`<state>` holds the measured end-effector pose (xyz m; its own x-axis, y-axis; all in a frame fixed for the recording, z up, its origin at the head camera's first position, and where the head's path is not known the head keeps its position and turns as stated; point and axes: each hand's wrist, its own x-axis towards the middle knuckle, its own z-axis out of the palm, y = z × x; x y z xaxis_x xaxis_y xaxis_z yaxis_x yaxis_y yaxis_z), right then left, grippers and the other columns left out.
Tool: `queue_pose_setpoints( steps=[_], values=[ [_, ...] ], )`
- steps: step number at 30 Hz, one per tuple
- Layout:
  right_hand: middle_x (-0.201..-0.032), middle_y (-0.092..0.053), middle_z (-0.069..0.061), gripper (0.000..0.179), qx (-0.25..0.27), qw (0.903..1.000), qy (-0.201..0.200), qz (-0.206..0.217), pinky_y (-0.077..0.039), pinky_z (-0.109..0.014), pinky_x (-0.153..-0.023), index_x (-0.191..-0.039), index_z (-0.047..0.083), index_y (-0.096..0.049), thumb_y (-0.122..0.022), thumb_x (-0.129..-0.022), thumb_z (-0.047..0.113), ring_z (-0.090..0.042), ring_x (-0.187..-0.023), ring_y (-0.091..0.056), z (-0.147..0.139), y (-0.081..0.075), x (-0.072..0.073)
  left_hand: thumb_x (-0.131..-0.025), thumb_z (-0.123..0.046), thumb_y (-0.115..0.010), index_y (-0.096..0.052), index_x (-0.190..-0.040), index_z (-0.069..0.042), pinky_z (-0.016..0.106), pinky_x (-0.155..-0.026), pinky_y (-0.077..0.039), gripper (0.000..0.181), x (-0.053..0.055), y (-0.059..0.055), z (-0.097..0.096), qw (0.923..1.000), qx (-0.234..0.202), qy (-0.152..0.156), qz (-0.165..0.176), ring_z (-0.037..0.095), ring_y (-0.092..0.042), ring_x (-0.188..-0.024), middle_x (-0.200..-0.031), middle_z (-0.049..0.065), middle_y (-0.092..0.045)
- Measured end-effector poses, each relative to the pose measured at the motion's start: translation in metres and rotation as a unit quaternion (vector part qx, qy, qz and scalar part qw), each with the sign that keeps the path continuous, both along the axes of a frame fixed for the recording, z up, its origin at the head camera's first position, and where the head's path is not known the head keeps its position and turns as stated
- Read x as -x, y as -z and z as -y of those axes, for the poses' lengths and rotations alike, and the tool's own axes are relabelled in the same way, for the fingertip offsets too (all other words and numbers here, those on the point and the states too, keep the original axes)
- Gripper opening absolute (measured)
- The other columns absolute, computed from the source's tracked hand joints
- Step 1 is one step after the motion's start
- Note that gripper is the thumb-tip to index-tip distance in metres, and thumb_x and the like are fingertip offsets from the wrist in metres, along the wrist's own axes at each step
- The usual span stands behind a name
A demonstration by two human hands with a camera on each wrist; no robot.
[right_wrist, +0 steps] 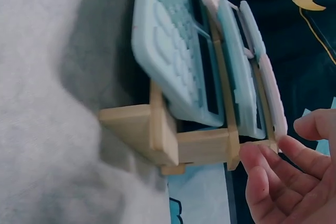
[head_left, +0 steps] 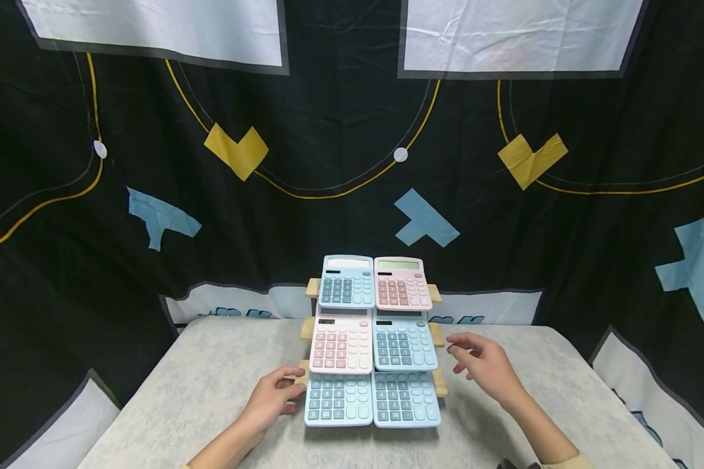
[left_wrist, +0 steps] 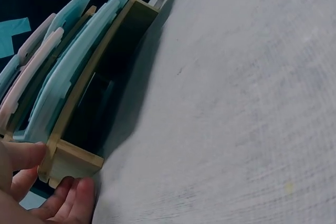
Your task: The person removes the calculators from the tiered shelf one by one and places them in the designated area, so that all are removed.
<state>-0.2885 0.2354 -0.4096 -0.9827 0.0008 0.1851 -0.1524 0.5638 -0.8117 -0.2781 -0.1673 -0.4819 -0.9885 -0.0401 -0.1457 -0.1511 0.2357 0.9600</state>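
Note:
A stepped wooden stand (head_left: 437, 336) holds three tiers of calculators, two side by side on each. The top tier has a blue calculator (head_left: 347, 281) and a pink calculator (head_left: 402, 284); below are a pink calculator (head_left: 341, 342) and a blue calculator (head_left: 405, 342). Two blue calculators (head_left: 339, 400) fill the bottom tier. My left hand (head_left: 274, 396) grips the stand's lower left end, thumb and fingers around the wood (left_wrist: 73, 156). To the right of the stand, my right hand (head_left: 485, 366) holds nothing, its fingers loosely bent near the wooden side (right_wrist: 205, 145).
The stand rests on a pale grey tabletop (head_left: 211, 365). Behind it hangs a black cloth (head_left: 328, 228) with white panels, yellow lines and blue shapes. A small dark object (head_left: 507, 464) shows by the right sleeve (head_left: 569, 461).

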Motion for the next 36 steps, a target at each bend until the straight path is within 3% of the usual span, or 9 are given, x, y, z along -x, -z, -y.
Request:
queue_pose_setpoints(
  steps=[12, 23, 29, 36],
  values=[
    [-0.111, -0.071, -0.013, 0.03, 0.036, 0.9991, -0.02, -0.012, -0.055, -0.03, -0.061, -0.124, 0.006, -0.066, -0.063, -0.099, 0.022, -0.019, -0.076, -0.07, 0.011, -0.019, 0.013, -0.097, -0.017, -0.064, -0.061, -0.13, -0.002, 0.039, -0.07, -0.059, 0.037, 0.003, 0.003, 0.001, 0.9994, -0.033, -0.012, -0.001, 0.02, -0.069, -0.091, -0.11, 0.014, -0.068],
    [-0.11, -0.072, -0.017, 0.04, 0.118, 0.9927, -0.022, 0.009, -0.058, -0.029, -0.068, -0.133, 0.003, -0.06, -0.064, -0.098, 0.022, -0.03, -0.086, -0.072, 0.018, -0.031, 0.028, -0.096, -0.014, -0.064, -0.061, -0.13, -0.003, 0.038, -0.066, -0.058, 0.036, 0.004, 0.004, 0.001, 0.9995, -0.032, -0.002, -0.001, 0.022, -0.066, -0.087, -0.105, 0.012, -0.064],
    [-0.11, -0.072, -0.017, 0.044, 0.155, 0.9872, 0.013, 0.036, -0.06, -0.033, -0.075, -0.137, 0.005, -0.057, -0.064, -0.098, 0.024, -0.029, -0.091, -0.073, 0.023, -0.037, 0.037, -0.096, -0.015, -0.066, -0.061, -0.131, -0.004, 0.037, -0.065, -0.058, 0.037, 0.006, 0.005, 0.001, 0.9997, -0.024, 0.001, 0.006, 0.022, -0.064, -0.088, -0.102, 0.011, -0.064],
    [-0.113, -0.072, -0.018, 0.046, 0.201, 0.9771, 0.043, 0.056, -0.059, -0.03, -0.074, -0.137, 0.005, -0.056, -0.066, -0.097, 0.025, -0.025, -0.086, -0.073, 0.025, -0.038, 0.051, -0.095, -0.015, -0.066, -0.061, -0.13, -0.005, 0.036, -0.064, -0.058, 0.037, 0.005, 0.006, 0.002, 0.9997, -0.022, -0.004, 0.006, 0.022, -0.064, -0.086, -0.1, 0.011, -0.064]
  ],
)
